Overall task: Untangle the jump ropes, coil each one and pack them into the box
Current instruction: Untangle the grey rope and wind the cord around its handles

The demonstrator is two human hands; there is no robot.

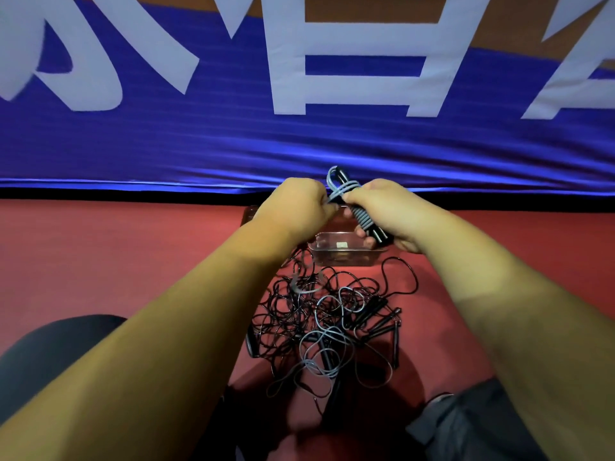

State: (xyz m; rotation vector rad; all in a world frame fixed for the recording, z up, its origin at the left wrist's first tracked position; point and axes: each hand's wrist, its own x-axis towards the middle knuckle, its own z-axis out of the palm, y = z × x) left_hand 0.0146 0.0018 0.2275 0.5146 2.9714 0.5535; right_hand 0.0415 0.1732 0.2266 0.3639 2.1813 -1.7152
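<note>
Grey cord runs taut from a person's left hand (296, 207), whose grip is pinched on the loose tail of a grey jump rope (362, 217), to the bundle just right of that grip, where turns of the cord already bind a pair of black handles. The right hand (386, 211) is clamped round that bundle, fingers curled under the handles, and a loop of cord stands up beyond both grips. Directly beneath the two grips sits the clear box (346, 256), apparently with no rope packed in it yet. Nearer the person than the grips, a tangle of black and grey ropes (319, 327) lies on the red floor (100, 254). The step in hand looks to be finishing the wrap. It would go best with the tail under tension, the right grip holding the handles parallel, and each turn laid beside the last. Tucking the end under a turn should stop the coil springing open when it is lowered into the box. Most of the task appears to remain.
</note>
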